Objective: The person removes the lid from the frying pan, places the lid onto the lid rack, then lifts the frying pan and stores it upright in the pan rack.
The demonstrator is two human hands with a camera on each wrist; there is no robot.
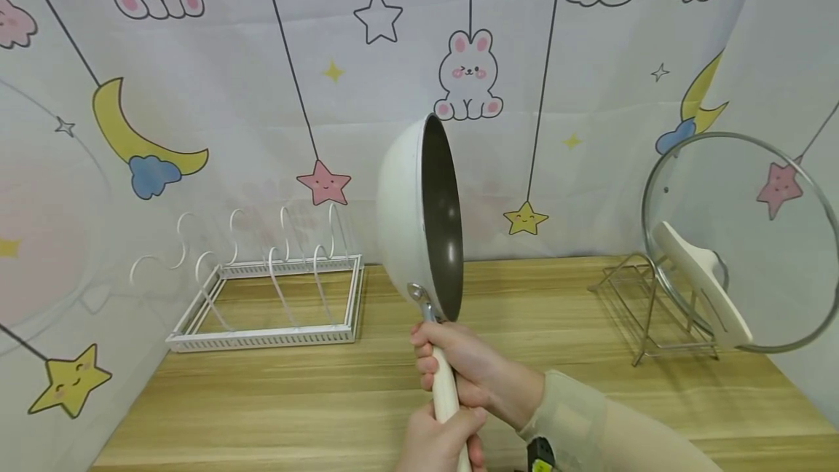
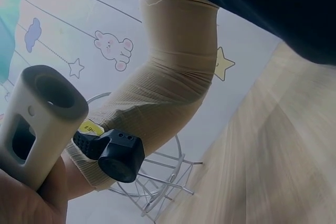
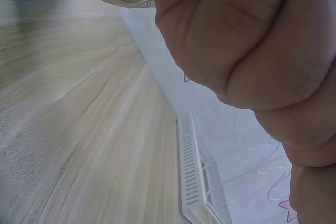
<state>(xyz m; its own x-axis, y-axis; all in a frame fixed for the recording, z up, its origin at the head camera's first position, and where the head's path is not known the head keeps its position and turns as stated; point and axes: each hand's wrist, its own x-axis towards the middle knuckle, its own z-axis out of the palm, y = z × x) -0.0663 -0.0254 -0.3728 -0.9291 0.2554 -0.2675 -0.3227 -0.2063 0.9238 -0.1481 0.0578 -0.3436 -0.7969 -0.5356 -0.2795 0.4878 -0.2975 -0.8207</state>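
A wok-like pan (image 1: 401,202), white outside and dark inside, is held up above the table with its opening facing right. Its cream handle (image 1: 446,388) slants down toward the front. My right hand (image 1: 481,370) grips the handle just below the metal joint at the pan. Lower down, my left hand (image 1: 429,443) wraps the same handle, thumb across it. In the left wrist view the handle's end (image 2: 47,114), with a slot in it, sticks out of the left hand (image 2: 26,203). Curled fingers (image 3: 252,51) of the right hand fill much of the right wrist view, hiding the handle.
On the wooden table (image 1: 295,392) a white rack (image 1: 262,337) with curved wire dividers stands at the left. At the right, a wire stand (image 1: 645,312) holds a tilted glass lid (image 1: 773,253) with a cream bar handle (image 1: 704,286). A patterned cloth (image 1: 393,79) hangs behind.
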